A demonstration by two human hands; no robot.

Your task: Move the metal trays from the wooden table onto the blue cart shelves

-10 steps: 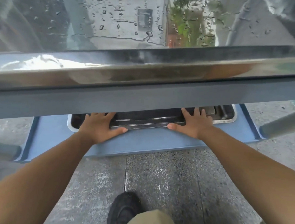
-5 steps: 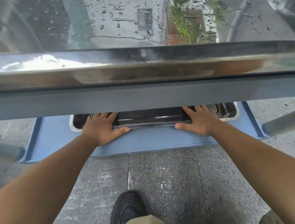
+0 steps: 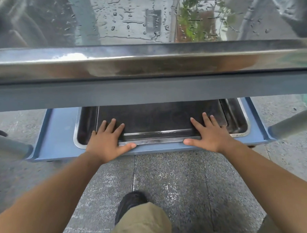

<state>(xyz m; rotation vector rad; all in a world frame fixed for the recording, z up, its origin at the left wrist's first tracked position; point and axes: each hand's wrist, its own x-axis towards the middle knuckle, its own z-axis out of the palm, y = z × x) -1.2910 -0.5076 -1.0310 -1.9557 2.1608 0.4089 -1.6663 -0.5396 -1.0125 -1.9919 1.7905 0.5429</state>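
Note:
A dark flat metal tray (image 3: 158, 119) lies on the blue cart's lower shelf (image 3: 62, 134), resting on top of a wider, deeper metal tray (image 3: 237, 119) whose rim shows on both sides. My left hand (image 3: 104, 141) is on the dark tray's near left corner. My right hand (image 3: 209, 135) is on its near right corner. On both hands the fingers lie spread on top and the thumbs run along the front rim. A shiny wet metal tray (image 3: 147, 63) sits on the upper shelf (image 3: 148, 92), which hides the far part of the lower trays.
Grey cart posts stand at the left (image 3: 10, 149) and right (image 3: 293, 122) of the lower shelf. Speckled stone floor (image 3: 169, 177) lies in front of the cart. My black shoe (image 3: 132, 203) and khaki trouser leg are just below the shelf edge.
Much more of the lower trays now shows beneath the upper shelf. Both hands stay on the dark tray's near corners, with their fingers reaching further onto it.

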